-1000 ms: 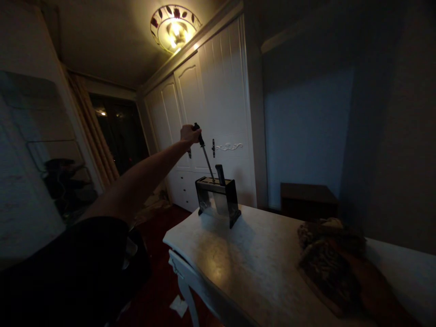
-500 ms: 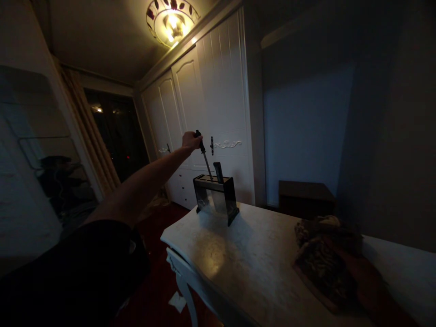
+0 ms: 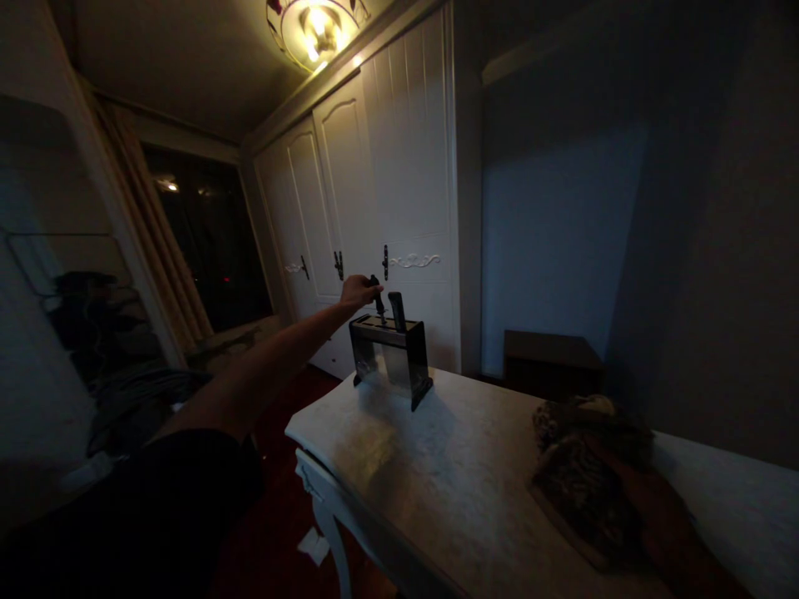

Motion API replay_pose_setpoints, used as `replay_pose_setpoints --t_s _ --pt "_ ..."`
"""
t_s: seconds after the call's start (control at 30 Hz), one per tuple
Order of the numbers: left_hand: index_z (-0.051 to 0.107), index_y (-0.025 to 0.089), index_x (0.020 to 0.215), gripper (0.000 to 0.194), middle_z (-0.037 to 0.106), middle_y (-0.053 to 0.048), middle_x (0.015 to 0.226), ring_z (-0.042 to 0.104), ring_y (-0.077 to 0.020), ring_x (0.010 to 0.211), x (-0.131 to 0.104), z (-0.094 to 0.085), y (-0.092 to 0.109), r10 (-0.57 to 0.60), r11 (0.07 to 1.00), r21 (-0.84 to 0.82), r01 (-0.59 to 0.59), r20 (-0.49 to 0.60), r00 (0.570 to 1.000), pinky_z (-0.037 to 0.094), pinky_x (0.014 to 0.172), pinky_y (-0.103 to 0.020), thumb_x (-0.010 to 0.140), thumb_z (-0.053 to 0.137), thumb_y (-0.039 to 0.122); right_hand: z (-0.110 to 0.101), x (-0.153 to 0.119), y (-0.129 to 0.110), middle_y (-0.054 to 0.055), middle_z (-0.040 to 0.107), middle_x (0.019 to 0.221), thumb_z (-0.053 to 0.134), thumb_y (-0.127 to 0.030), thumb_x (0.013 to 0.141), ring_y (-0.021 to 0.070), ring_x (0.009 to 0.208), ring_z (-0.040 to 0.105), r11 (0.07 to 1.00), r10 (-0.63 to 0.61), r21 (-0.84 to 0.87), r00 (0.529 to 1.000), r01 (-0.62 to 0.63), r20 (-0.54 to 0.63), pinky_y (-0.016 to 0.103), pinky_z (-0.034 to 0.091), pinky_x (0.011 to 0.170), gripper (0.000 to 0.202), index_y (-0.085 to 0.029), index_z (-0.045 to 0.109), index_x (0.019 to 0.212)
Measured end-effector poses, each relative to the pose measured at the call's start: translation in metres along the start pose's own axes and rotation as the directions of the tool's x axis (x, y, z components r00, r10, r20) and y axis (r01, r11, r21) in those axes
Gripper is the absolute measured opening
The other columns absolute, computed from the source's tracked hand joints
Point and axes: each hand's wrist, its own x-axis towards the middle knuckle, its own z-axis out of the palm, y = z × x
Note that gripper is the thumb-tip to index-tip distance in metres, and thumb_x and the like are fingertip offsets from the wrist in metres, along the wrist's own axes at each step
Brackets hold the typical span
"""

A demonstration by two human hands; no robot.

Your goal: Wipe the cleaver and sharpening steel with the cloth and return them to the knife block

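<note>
A knife block with shiny panels and black ends stands upright near the far left corner of the pale table. My left hand is closed around the black handle of a honing steel, whose thin rod is almost wholly down in the block's top. Beside it, a black-handled knife sits in the block, its blade hidden. At the lower right my right hand is closed on a bunched patterned cloth lying on the table; its fingers are dim and partly hidden.
A white wardrobe rises behind the table. A dark low cabinet stands beyond the table's far edge. White paper lies on the red floor near a table leg. Dark bundled fabric is at the left.
My left hand has moved down, and the honing steel's rod has sunk into the knife block. The view has shifted slightly. My right hand and the cloth have kept their place on the table.
</note>
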Motion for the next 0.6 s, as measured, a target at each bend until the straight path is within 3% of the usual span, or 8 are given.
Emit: replay_pose_setpoints --t_s 0.27,0.47,0.6 --pt "0.068 0.012 0.068 0.024 0.066 -0.003 0.06 0.062 -0.0131 0.053 -0.015 0.014 -0.011 0.025 0.999 0.019 -0.026 0.034 0.999 0.045 0.049 -0.02 0.067 0.077 0.034 0.003 -0.019 -0.019 0.015 0.074 0.099 0.084 -0.043 0.053 0.036 0.092 0.07 0.986 0.163 0.017 0.986 -0.163 0.022 0.048 0.059 0.082 0.062 -0.018 0.064 0.106" --pt "0.066 0.014 0.071 0.029 0.067 -0.003 0.063 0.063 -0.0138 0.055 -0.017 0.014 -0.015 0.022 0.999 0.04 -0.022 0.002 1.0 0.043 0.048 -0.02 0.065 0.079 0.04 0.007 -0.027 -0.023 0.014 0.073 0.101 0.085 -0.042 0.047 0.0368 0.096 0.069 0.993 0.107 0.051 0.994 -0.108 0.03 0.047 0.058 0.087 0.063 -0.019 0.066 0.103" --pt "0.063 0.014 0.073 0.032 0.067 -0.003 0.065 0.064 -0.0146 0.058 -0.018 0.015 -0.016 0.014 0.999 0.045 -0.014 0.0 1.0 0.045 0.051 -0.021 0.063 0.082 0.038 0.007 -0.023 -0.019 0.012 0.074 0.101 0.084 -0.044 0.049 0.0359 0.099 0.069 0.996 0.076 0.052 0.997 -0.078 0.032 0.045 0.059 0.085 0.062 -0.02 0.066 0.103"
